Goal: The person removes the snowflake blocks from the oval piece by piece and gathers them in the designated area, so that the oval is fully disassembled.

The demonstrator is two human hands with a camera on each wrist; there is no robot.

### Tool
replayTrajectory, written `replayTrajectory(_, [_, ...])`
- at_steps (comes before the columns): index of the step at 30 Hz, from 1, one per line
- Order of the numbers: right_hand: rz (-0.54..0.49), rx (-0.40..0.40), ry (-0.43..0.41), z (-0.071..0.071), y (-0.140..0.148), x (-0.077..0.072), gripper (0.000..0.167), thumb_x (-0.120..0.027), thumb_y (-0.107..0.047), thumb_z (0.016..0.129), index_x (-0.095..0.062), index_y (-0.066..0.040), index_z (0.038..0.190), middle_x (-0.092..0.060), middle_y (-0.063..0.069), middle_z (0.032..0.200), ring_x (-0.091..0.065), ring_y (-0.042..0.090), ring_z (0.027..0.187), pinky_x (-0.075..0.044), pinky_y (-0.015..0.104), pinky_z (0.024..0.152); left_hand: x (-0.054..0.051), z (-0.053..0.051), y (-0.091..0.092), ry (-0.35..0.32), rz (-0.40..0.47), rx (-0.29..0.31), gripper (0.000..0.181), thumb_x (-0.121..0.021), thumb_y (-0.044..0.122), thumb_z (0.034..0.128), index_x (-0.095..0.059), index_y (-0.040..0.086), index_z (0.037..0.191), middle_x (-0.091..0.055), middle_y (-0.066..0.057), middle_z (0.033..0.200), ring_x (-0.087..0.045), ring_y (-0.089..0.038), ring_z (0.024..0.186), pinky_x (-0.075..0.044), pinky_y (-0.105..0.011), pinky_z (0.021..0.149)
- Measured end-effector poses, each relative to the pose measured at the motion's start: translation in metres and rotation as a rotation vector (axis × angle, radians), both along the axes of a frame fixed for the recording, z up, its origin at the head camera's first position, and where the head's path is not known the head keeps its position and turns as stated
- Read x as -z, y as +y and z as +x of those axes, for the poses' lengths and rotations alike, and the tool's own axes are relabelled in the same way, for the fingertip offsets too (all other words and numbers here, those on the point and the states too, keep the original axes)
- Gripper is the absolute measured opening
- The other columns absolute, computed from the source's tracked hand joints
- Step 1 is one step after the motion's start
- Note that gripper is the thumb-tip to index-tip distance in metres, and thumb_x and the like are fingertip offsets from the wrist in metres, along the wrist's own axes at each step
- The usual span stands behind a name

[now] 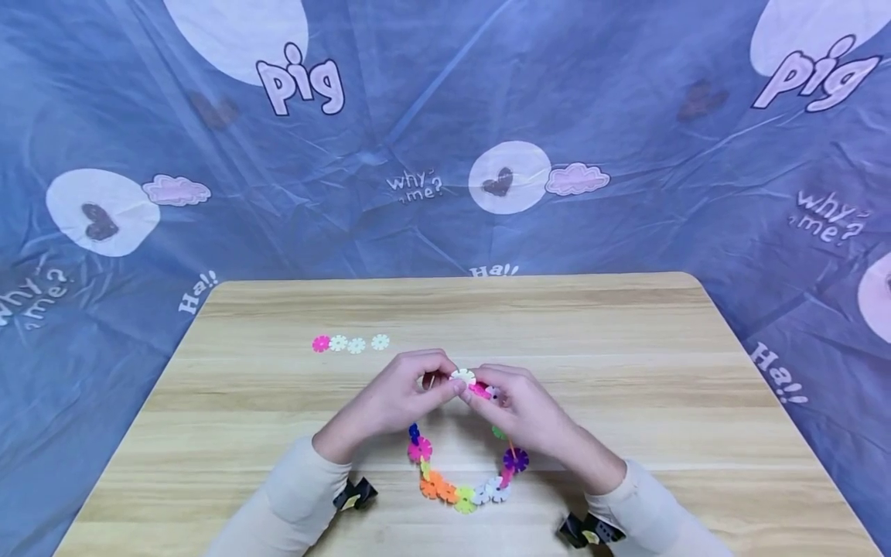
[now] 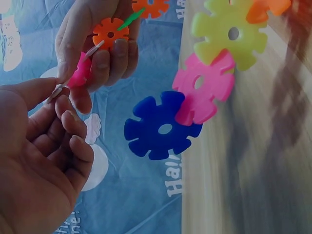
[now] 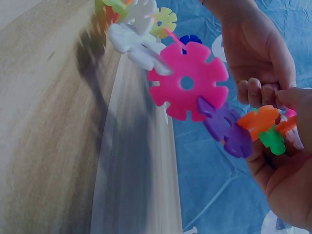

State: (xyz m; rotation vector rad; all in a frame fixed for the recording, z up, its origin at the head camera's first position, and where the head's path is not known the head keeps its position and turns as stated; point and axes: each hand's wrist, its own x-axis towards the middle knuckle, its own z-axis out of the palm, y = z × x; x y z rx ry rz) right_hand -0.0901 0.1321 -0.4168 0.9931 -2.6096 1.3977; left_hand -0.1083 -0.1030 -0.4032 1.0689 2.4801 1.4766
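My left hand (image 1: 400, 391) pinches a white snowflake disc (image 1: 462, 376) between thumb and forefinger, above the table. At its other side, my right hand (image 1: 522, 398) grips a pink snowflake disc (image 1: 479, 390) at the end of a chain of interlocked discs. The chain hangs in a loop between the hands, with a yellow-green disc (image 1: 465, 499) low in it. In the left wrist view, a blue disc (image 2: 151, 136) hangs free at the chain's other stretch. The right wrist view has a large pink disc (image 3: 204, 63) joined to a purple one (image 3: 226, 131). Fingers partly hide the white disc's slots.
On the wooden table (image 1: 244, 433), left of the hands and farther back, lie a loose pink disc (image 1: 321, 343) and three white discs (image 1: 356, 346) in a row. A blue printed cloth (image 1: 390, 100) hangs behind the table. Black wrist mounts (image 1: 355, 493) sit by the sleeves.
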Motion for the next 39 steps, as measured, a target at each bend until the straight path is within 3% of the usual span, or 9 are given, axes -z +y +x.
replayTrajectory(5, [0.013, -0.004, -0.052, 0.001, 0.000, 0.000, 0.017, -0.069, -0.024, 0.107, -0.078, -0.017, 0.119, -0.067, -0.011, 0.087, -0.056, 0.001, 0.070, -0.058, 0.024, 0.066, 0.001, 0.000, 0.000, -0.035, 0.020, -0.004, 0.010, -0.070, 0.015, 0.1044, -0.077, 0.011, 0.099, -0.064, 0.004, 0.082, -0.052, -0.004, 0.074, -0.048, -0.022, 0.065])
replayTrajectory(7, [0.011, 0.003, -0.080, 0.001, 0.000, 0.000, 0.021, -0.071, -0.026, 0.106, -0.077, -0.016, 0.123, -0.072, -0.008, 0.094, -0.063, 0.004, 0.076, -0.061, 0.026, 0.071, 0.001, 0.001, -0.001, -0.042, 0.031, -0.015, 0.010, -0.070, 0.015, 0.1042, -0.077, 0.010, 0.099, -0.064, 0.003, 0.083, -0.052, -0.004, 0.074, -0.048, -0.022, 0.065])
replayTrajectory(10, [0.009, 0.026, -0.120, 0.001, 0.002, 0.001, 0.032, -0.073, -0.028, 0.104, -0.075, -0.011, 0.131, -0.079, 0.003, 0.116, -0.076, 0.016, 0.100, -0.065, 0.038, 0.091, 0.002, 0.001, -0.001, -0.039, 0.053, -0.030, 0.009, -0.071, 0.014, 0.1033, -0.077, 0.010, 0.098, -0.065, 0.002, 0.083, -0.052, -0.004, 0.074, -0.047, -0.022, 0.066])
replayTrajectory(14, [-0.007, 0.054, -0.183, 0.000, 0.006, 0.004, 0.042, -0.074, -0.027, 0.104, -0.070, -0.006, 0.140, -0.073, 0.014, 0.140, -0.071, 0.032, 0.128, -0.057, 0.052, 0.110, 0.001, 0.001, -0.003, -0.022, 0.088, -0.036, 0.008, -0.071, 0.012, 0.1027, -0.077, 0.010, 0.098, -0.065, 0.002, 0.083, -0.052, -0.005, 0.075, -0.047, -0.022, 0.067])
replayTrajectory(17, [-0.028, 0.047, -0.234, -0.001, 0.008, 0.005, 0.041, -0.072, -0.024, 0.105, -0.068, -0.004, 0.141, -0.073, 0.016, 0.138, -0.073, 0.029, 0.117, -0.061, 0.043, 0.104, 0.002, 0.001, -0.005, -0.001, 0.112, -0.036, 0.008, -0.071, 0.011, 0.1026, -0.076, 0.009, 0.098, -0.064, 0.000, 0.083, -0.053, -0.006, 0.076, -0.047, -0.023, 0.068])
replayTrajectory(20, [-0.048, 0.027, -0.273, -0.001, 0.010, 0.005, 0.037, -0.068, -0.024, 0.107, -0.069, -0.004, 0.139, -0.078, 0.018, 0.118, -0.071, 0.017, 0.092, -0.061, 0.030, 0.085, 0.003, 0.000, -0.006, 0.017, 0.130, -0.046, 0.007, -0.071, 0.009, 0.1024, -0.076, 0.008, 0.097, -0.065, -0.001, 0.083, -0.053, -0.007, 0.077, -0.047, -0.023, 0.068])
replayTrajectory(24, [-0.078, 0.003, -0.308, -0.001, 0.010, 0.005, 0.032, -0.064, -0.022, 0.109, -0.071, -0.004, 0.135, -0.074, 0.019, 0.094, -0.062, 0.009, 0.071, -0.055, 0.026, 0.065, 0.003, 0.001, -0.007, 0.027, 0.142, -0.055, 0.008, -0.071, 0.009, 0.1023, -0.076, 0.009, 0.096, -0.064, -0.001, 0.083, -0.052, -0.007, 0.077, -0.046, -0.023, 0.068])
replayTrajectory(28, [-0.096, -0.002, -0.309, -0.001, 0.010, 0.004, 0.030, -0.064, -0.019, 0.109, -0.072, -0.003, 0.133, -0.073, 0.020, 0.093, -0.061, 0.008, 0.069, -0.054, 0.026, 0.062, 0.004, 0.001, -0.007, 0.028, 0.142, -0.052, 0.008, -0.071, 0.009, 0.1022, -0.076, 0.009, 0.096, -0.064, -0.001, 0.083, -0.052, -0.007, 0.077, -0.046, -0.023, 0.068])
replayTrajectory(39, [-0.078, 0.014, -0.194, -0.001, 0.007, 0.005, 0.028, -0.064, -0.019, 0.109, -0.074, -0.006, 0.132, -0.075, 0.013, 0.094, -0.060, 0.007, 0.077, -0.055, 0.027, 0.068, 0.002, 0.001, -0.006, 0.016, 0.105, -0.066, 0.005, -0.074, 0.010, 0.1009, -0.075, 0.011, 0.096, -0.062, 0.002, 0.081, -0.051, -0.007, 0.076, -0.046, -0.023, 0.067])
